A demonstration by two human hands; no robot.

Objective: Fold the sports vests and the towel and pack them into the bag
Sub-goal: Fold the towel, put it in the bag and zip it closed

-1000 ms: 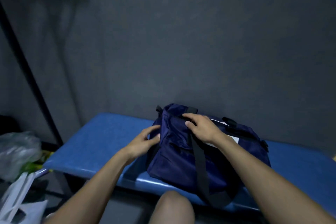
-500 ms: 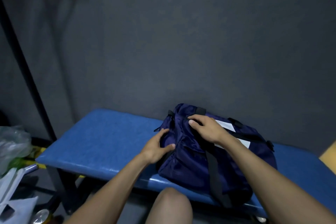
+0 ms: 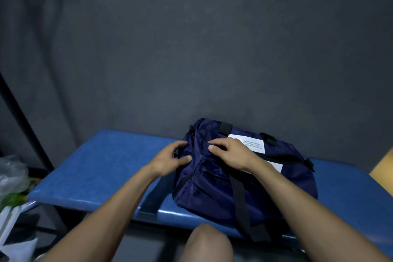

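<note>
A navy blue bag (image 3: 214,187) with black straps and a white printed label (image 3: 253,144) lies on the blue padded bench (image 3: 110,168). My left hand (image 3: 170,158) grips the bag's left end, thumb and fingers pinching the fabric near the zip. My right hand (image 3: 231,152) rests on top of the bag, fingers pressing and holding the fabric by the opening. No vests or towel are visible; the inside of the bag is hidden.
A dark grey wall stands right behind the bench. A black pole (image 3: 25,121) leans at the left. On the floor at the left lie a clear plastic bag (image 3: 12,174) and white papers (image 3: 19,249). My knee (image 3: 207,242) is below the bench edge.
My left hand has shifted up along the bag's left end toward the top. My right hand stays on top of the bag. The view has shifted slightly.
</note>
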